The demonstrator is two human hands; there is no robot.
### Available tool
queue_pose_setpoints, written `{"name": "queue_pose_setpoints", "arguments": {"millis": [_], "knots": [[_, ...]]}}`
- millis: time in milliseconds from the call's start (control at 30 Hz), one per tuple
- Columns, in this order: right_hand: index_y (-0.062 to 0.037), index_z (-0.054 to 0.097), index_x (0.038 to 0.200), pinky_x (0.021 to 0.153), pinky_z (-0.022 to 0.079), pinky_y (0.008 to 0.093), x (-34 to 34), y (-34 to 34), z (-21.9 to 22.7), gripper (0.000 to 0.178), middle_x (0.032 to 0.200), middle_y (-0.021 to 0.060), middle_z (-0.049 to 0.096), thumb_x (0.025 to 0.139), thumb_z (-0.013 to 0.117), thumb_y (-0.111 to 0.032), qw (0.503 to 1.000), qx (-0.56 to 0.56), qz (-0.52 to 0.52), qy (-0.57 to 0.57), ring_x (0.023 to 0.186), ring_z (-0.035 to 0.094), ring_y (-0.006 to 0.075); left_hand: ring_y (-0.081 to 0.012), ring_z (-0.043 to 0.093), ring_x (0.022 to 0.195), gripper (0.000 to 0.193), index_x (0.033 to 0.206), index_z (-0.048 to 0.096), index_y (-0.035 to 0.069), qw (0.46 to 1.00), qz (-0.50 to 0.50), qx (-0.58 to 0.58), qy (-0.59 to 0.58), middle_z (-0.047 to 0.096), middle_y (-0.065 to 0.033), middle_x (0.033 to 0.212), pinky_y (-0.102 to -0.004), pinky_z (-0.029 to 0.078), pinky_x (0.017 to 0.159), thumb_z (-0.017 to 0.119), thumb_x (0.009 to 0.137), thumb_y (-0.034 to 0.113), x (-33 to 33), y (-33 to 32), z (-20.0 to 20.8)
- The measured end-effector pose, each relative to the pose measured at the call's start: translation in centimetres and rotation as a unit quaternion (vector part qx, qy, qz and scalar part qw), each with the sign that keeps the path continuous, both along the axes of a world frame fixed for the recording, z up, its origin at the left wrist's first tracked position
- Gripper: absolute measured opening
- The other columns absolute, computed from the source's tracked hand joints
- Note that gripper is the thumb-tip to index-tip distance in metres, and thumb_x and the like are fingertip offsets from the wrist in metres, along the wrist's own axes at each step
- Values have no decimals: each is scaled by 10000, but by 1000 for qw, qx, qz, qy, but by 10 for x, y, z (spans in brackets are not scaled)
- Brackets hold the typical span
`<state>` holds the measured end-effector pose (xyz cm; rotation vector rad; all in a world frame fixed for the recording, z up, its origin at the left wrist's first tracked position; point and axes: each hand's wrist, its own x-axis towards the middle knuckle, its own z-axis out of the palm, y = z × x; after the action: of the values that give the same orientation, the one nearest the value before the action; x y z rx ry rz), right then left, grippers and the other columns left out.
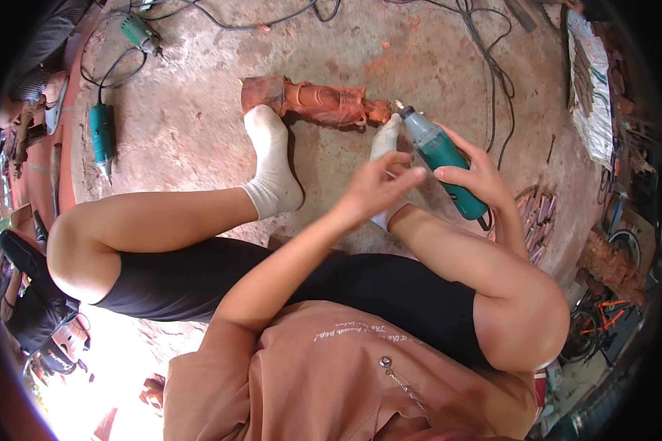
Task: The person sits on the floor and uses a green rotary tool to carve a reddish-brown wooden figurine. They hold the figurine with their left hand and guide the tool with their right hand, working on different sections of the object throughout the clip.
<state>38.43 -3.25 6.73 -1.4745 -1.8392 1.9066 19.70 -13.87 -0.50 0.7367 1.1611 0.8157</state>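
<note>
Carved wood: reddish-brown carved wood (324, 103), long piece, blocky wider left section, rounded middle with curved ridges, thin right end; surface rough, uneven color.
Carved wood location: lay on its side on the concrete floor (198, 143), crosswise in front of the person, between and just beyond the feet.
Left foot: white sock (272, 158), toes against the near edge of the wide section.
Right foot: other white sock (385, 143), toes up by the thin end, partly hidden behind the left hand.
Hand grinder: green body, gray nose, black collar; hand grinder (449, 165) slanted, nose pointing up and left, cord leaving the rear end.
Grinder bit: pale pointed bit (399, 104) right by the thin end; contact with the wood, cannot tell.
Right hand: right hand (482, 176) wrapped around the grinder from the right, grip clamped on its body, thumb across the near side; forearm ran outside the right knee.
Left hand: left hand (379, 187) held nothing, grip apart, fingers loosely bent, thumb stretched toward the grinder; touching it or not, cannot tell. Forearm reached up and right across the lap.
Spare tools: green power tool (101, 136) and green drill (140, 33) lay on the floor at left.
Right side: thin hand tools (541, 217) in a cluster, near the right forearm.
Cords: black cords (485, 51) trailed across the far floor.
</note>
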Motion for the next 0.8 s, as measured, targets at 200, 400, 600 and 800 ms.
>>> {"name": "queue_pose_setpoints", "arguments": {"millis": [200,400,600,800], "knots": [[-69,426,1423,881,449,296,-11,-2,1,754,1100,122,623,726,674,-218,987,51,126,-85,976,571,159,-200,583,1079,477,1233,457,42,853,201,-140,-462,579,-95,1170,-446,501,909,647,909,336,62,6,0],[-81,443,1413,818,469,300,-25,2,4,776,1004,160,639,691,676,-242,973,60,153,-165,890,594,190,-212,596,1047,522,1246,431,30,819,268,-119,-492,573,-107,1144,-471,522,879,681,884,311,68,8,-12],[-69,463,1386,838,484,371,-31,4,9,797,1071,271,640,683,695,-365,961,97,168,-199,963,645,348,-227,571,1109,550,1243,428,42,807,254,-115,-520,559,-101,1179,-507,482,955,698,867,338,67,10,-18],[-54,470,1376,840,485,384,-34,3,10,798,1072,276,636,679,678,-382,958,104,163,-213,965,643,364,-230,574,1100,587,1255,416,42,801,255,-118,-529,553,-103,1181,-498,492,944,711,852,351,70,10,-22]]}}
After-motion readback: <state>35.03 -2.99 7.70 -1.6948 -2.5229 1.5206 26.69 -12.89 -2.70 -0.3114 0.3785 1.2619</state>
